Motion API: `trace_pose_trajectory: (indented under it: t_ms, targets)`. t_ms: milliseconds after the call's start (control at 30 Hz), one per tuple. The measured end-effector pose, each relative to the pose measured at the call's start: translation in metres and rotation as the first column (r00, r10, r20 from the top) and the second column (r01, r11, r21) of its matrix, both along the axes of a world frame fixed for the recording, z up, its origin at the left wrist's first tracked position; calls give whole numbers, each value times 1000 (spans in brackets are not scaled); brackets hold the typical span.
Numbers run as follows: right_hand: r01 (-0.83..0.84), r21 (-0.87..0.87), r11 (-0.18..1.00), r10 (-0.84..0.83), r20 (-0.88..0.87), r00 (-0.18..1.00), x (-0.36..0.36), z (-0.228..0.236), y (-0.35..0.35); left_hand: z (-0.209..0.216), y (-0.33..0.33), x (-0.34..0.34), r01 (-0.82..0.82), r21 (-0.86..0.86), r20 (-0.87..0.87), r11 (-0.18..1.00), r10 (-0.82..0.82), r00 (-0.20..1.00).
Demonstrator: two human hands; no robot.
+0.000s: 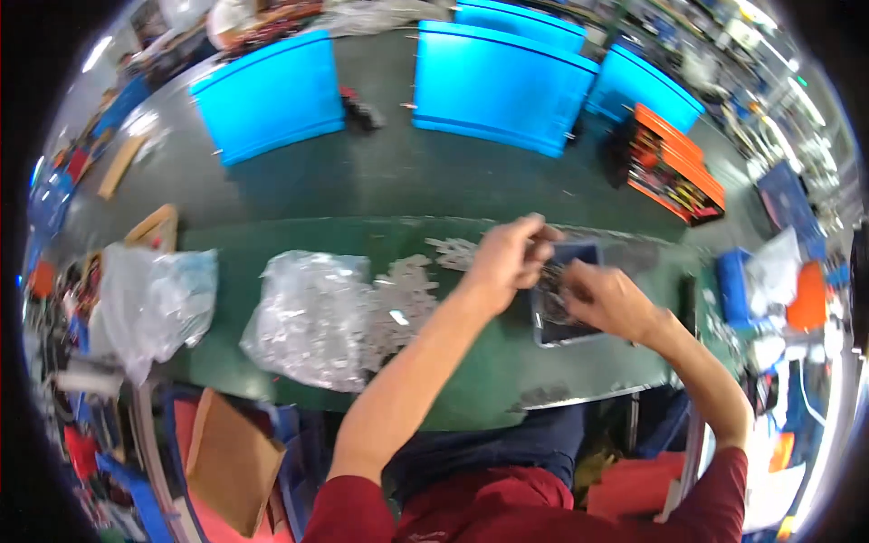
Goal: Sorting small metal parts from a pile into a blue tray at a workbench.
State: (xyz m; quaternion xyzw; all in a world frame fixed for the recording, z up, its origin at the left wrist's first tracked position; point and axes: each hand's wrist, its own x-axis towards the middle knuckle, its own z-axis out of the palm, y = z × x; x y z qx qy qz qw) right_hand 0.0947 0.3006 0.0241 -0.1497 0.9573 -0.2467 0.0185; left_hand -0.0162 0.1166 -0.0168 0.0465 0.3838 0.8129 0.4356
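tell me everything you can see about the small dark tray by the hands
The small tray is roughly rectangular and dark blue-grey, with low walls and a paler rim; it looks like plastic. It sits open side up on the green tabletop, right of the picture's centre. Small, dark, blurred pieces lie inside. The left hand is at its far left corner and the right hand over its right side; whether either touches it is unclear.

On the counter [489, 380], a tray [568, 341] lies beneath the right hand [611, 303]. Parts [403, 299] lie left of the left hand [501, 267], a bag [308, 321] farther left; bins [493, 86] stand beyond both hands.
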Motion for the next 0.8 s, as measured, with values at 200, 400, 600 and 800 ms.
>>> trace_pose_trajectory:
  t_ms: [200,400,600,800]
  targets:
    - [319,-319,892,-211,330,920,4,19,0,1,0,0,4,-25,-46,1000,-5,999]
    - [369,-441,818,-226,343,912,10,7,5,3,1,5,22,-14,-69,1000,-23,997]
    - [343,-622,704,-280,201,939,-5,39,-15,6,2,9,51,-34,-56,998,-53,997]
    - [173,-294,940,-256,-272,927,-21,43,-38,0,-1,3,56,42,87,998,-60,994]
